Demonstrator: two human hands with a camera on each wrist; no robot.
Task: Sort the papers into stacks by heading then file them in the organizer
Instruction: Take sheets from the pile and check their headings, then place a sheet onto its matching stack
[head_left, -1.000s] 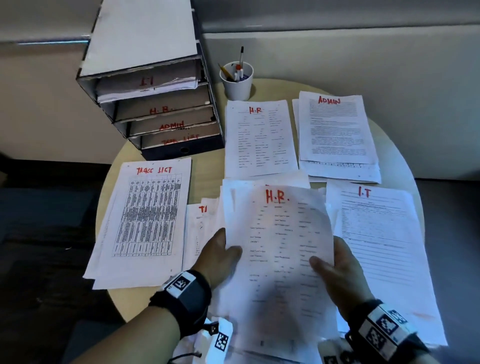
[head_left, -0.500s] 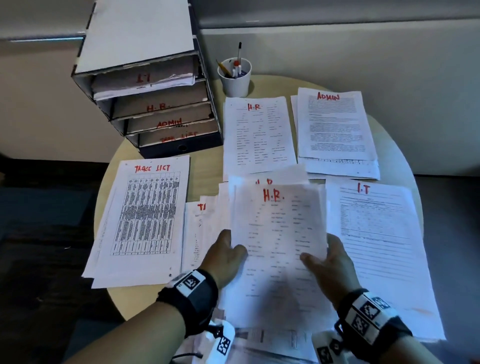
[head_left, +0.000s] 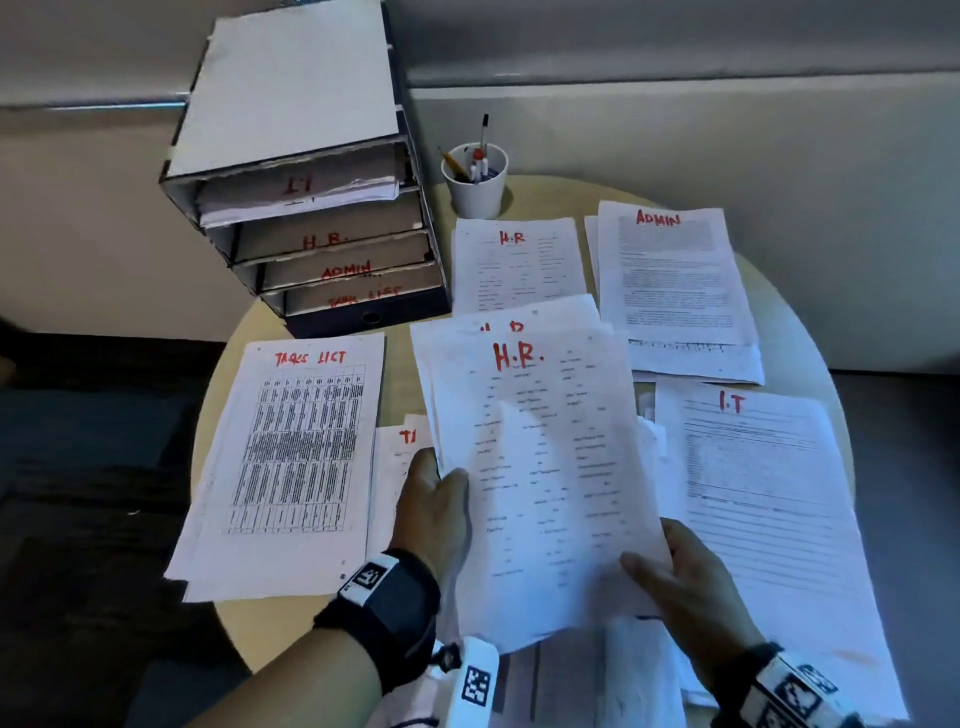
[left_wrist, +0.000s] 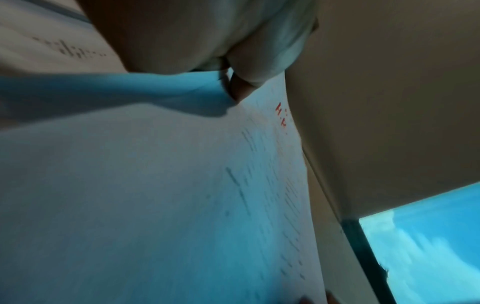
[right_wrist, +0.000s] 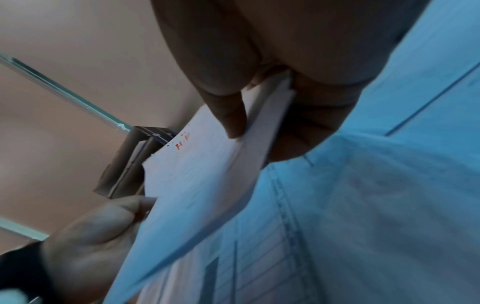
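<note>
A sheaf of white papers headed "H.R." (head_left: 540, 467) is lifted above the table, tilted toward me. My left hand (head_left: 434, 504) grips its left edge and my right hand (head_left: 675, 571) pinches its lower right edge, thumb on top (right_wrist: 228, 115). The same sheaf (left_wrist: 182, 195) fills the left wrist view. Sorted stacks lie on the round table (head_left: 415, 364): another H.R. stack (head_left: 514, 265), ADMIN (head_left: 670, 275), I.T (head_left: 753, 493) and TASKS LIST (head_left: 296, 452). The grey organizer (head_left: 311, 208) stands at the back left, its trays labelled I.T, H.R., ADMIN and TASKS LIST.
A white cup of pens (head_left: 475, 179) stands right of the organizer. More loose sheets (head_left: 400, 467) lie under the lifted sheaf. A pale wall runs behind the table; dark floor lies to the left.
The H.R. sheaf has risen off the pile and shifted slightly left and toward the back. Both hands kept their grip on its edges.
</note>
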